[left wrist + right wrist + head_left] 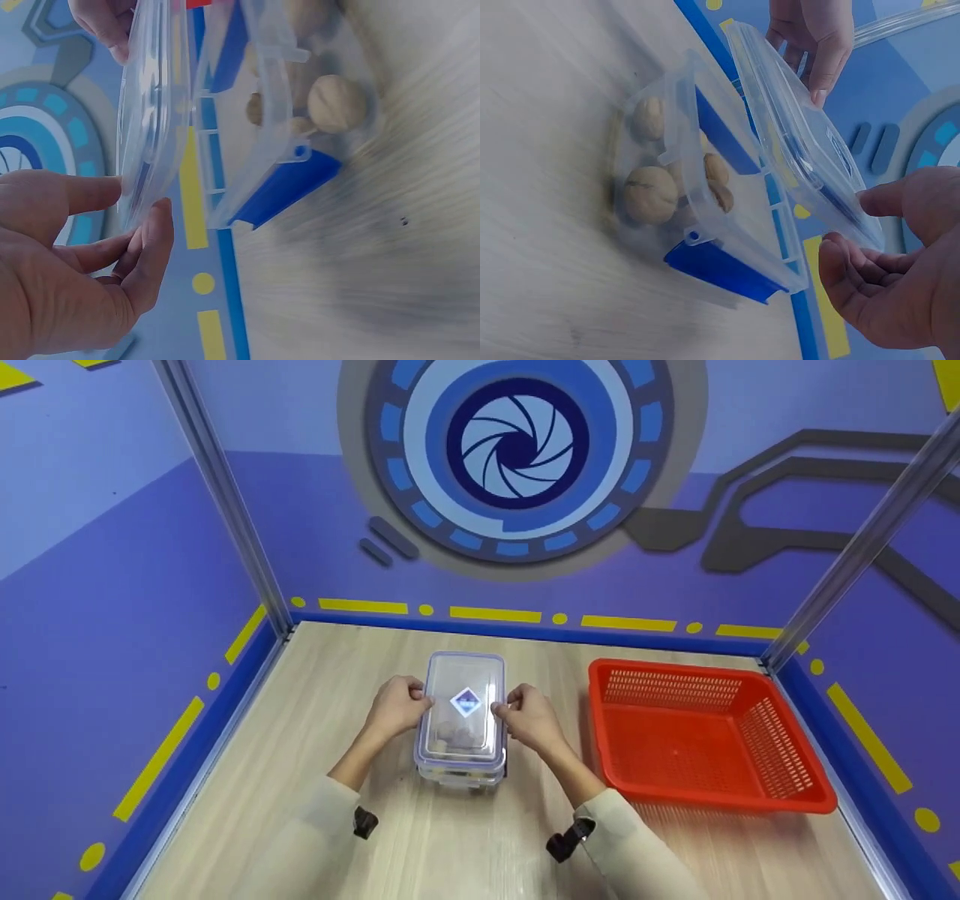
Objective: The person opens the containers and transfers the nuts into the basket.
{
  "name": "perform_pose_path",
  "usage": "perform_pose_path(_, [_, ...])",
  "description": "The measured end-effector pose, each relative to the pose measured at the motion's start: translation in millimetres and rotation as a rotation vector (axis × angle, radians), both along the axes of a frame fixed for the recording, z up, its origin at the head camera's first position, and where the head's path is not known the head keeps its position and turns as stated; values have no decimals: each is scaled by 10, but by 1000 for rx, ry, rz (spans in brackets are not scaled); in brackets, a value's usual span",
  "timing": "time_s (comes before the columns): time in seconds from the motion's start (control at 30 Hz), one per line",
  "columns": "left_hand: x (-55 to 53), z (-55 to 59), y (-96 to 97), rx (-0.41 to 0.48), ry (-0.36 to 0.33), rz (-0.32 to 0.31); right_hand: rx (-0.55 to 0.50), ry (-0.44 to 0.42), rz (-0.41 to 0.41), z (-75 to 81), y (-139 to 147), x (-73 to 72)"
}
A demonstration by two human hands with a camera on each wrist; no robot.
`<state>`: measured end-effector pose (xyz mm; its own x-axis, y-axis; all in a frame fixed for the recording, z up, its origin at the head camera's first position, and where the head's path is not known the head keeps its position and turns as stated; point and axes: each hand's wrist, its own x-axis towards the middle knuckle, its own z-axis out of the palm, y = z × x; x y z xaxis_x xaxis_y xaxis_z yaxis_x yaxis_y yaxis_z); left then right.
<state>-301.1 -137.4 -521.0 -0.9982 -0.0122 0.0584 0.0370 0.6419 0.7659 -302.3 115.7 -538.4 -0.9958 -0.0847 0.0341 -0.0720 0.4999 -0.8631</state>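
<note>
A clear plastic lid (457, 671) with a diamond-shaped label is tilted over a clear food container (459, 777), apart from its rim in both wrist views. My left hand (394, 709) pinches the lid's left edge between thumb and fingers. On the opposite edge, my right hand (534, 720) pinches it the same way. Inside the container lie several walnuts (651, 195), seen through its wall. Blue side latches (292, 191) hang folded down on the container, which stands on the wooden table (315, 735).
To the right, a red plastic basket (675, 727) with perforated sides stands on the table. Blue-purple printed panels (300, 525) in metal frames enclose the back and both sides.
</note>
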Motion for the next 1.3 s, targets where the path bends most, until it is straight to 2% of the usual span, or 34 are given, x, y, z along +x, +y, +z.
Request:
perform_pose_path(0.23, [24, 136, -90, 19, 28, 8, 27, 75, 19, 141, -82, -2])
perform_pose_path(0.37, [14, 187, -148, 12, 46, 22, 47, 87, 46, 223, -119, 9])
perform_pose_path(0.5, [3, 230, -193, 39, 46, 38, 13, 46, 80, 296, -135, 11])
perform_pose_path(0.7, [3, 260, -259, 60, 62, 70, -51, -63, 114, 394, -165, -4])
perform_pose_path(0.97, [-33, 294, -363, 33, 195, 163, -4, -130, 198, 548, -312, -28])
perform_pose_path(1.13, [-24, 292, -393, 78, 253, 205, -103, -179, 220, 616, -379, -54])
perform_pose_path(1.3, [27, 329, -453, 129, 285, 237, -303, -227, 216, 666, -442, -85])
